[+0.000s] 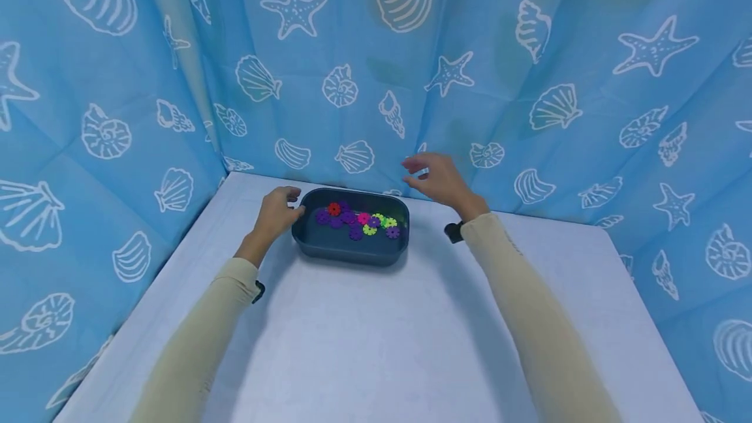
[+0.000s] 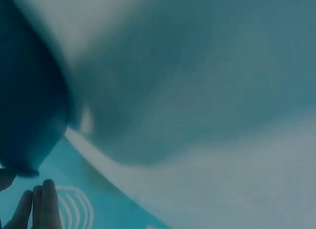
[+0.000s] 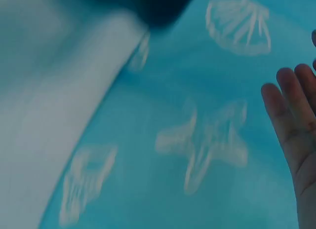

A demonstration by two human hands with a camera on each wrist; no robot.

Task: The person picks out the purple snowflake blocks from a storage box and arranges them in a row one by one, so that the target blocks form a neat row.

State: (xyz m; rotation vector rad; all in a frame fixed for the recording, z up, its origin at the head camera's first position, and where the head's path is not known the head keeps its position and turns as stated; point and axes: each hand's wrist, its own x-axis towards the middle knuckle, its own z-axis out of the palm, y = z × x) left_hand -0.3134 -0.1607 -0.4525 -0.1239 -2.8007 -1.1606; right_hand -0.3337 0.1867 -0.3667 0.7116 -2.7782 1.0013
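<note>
Backdrop: blue curtain [image 1: 376, 51] with white shells and starfish all over it, filling the top of the head view and running down both sides.
Table: white tabletop [image 1: 364, 331], taking up the lower middle of the frame, with soft arm shadows across it.
Bin: dark grey-blue tub [image 1: 346, 254], sitting just left of centre near the table's back edge. Both wrist cams only catch a blurry bit of it, upper left in the left one, along the top in the right one.
Flower discs: bunch of little notched discs [image 1: 355, 232] lying inside the tub, mostly purple, red one toward the left, pink around the middle, yellow-green ones toward the right.
Left hand: left hand [image 1: 277, 213] is at the tub's left end, thumb right by the rim. Fingers look released, pretty straight in the wrist cam. Can't tell if the thumb actually touches.
Right hand: right hand [image 1: 439, 178] hangs in front of the curtain, up and right of the tub. Fingers loose and released, lightly bent.
Sleeves: beige sleeves [image 1: 540, 305] coming in from the bottom left and bottom right.
Wrists: black wrist gear [image 1: 454, 232] showing by each cuff.
</note>
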